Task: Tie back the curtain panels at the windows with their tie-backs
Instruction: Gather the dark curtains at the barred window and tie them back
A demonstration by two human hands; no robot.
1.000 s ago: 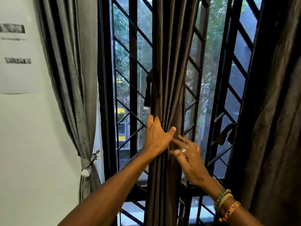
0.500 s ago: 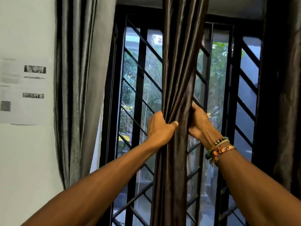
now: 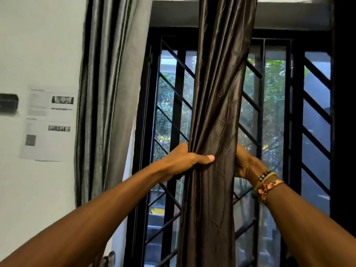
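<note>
I have both hands raised onto the dark brown curtain panel (image 3: 217, 112), which hangs straight ahead of me, gathered into one thick column in front of the black window grille (image 3: 173, 116). My left hand (image 3: 185, 160) grips the panel's left edge: the fingers curl round behind the cloth, and the thumb lies flat across the front, pointing toward the other hand. My right hand (image 3: 245, 162) holds the opposite edge at about the same height. Its fingers are wrapped into the folds out of my sight, so I see only the back of the hand and the wrist. The cloth is bunched between the two hands. Above them the folds run up in a slight diagonal twist, and below them the panel drops in a straight bundle between my forearms. Beaded and woven bracelets (image 3: 265, 185) sit on my right wrist, just below that hand. Well out to the left of my left hand, a grey curtain panel (image 3: 107, 93) hangs against the white wall. Farther left, a printed sheet (image 3: 48, 122) is stuck to the wall, with a small dark plate (image 3: 8, 103) beside it at the frame's edge. Beyond my right hand, past the grille, another dark curtain (image 3: 344, 112) fills the right edge. Under my left forearm, at the bottom of the view, there is a small pale rounded thing (image 3: 109, 257) beside the grey panel; I cannot tell what it is. Green foliage shows through the bars on both sides of the held panel.
</note>
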